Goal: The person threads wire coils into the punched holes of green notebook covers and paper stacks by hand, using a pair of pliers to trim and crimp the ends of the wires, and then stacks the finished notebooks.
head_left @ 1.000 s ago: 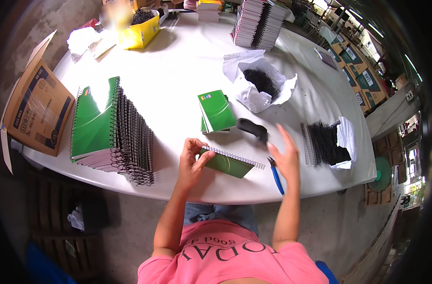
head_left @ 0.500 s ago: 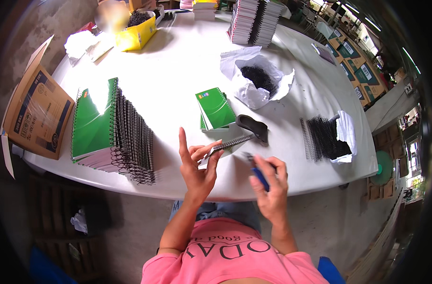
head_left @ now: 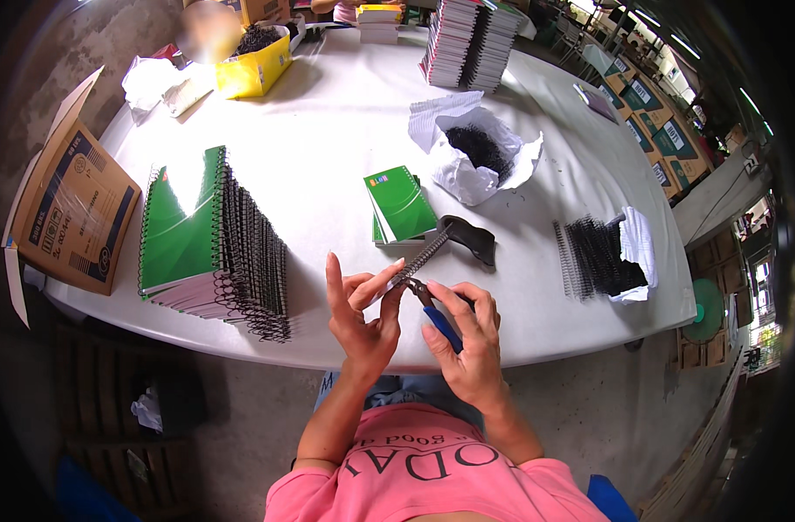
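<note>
Yellow box (head_left: 256,74) of black coils (head_left: 260,37), paper wrap (head_left: 467,170) of coils

Layout of the table (head_left: 328,130) in front of the person

A pile of spiral notebooks (head_left: 207,235) lies at the left, and a cardboard box (head_left: 71,204) leans at the table's left edge beside it. A small stack of notebooks (head_left: 400,204) is in the middle, with a paper bag of coils (head_left: 476,152) behind it to the right. Loose wire spirals (head_left: 597,257) lie at the right. A tall stack of notebooks (head_left: 467,39) and an open box (head_left: 254,65) stand at the far side.
</note>
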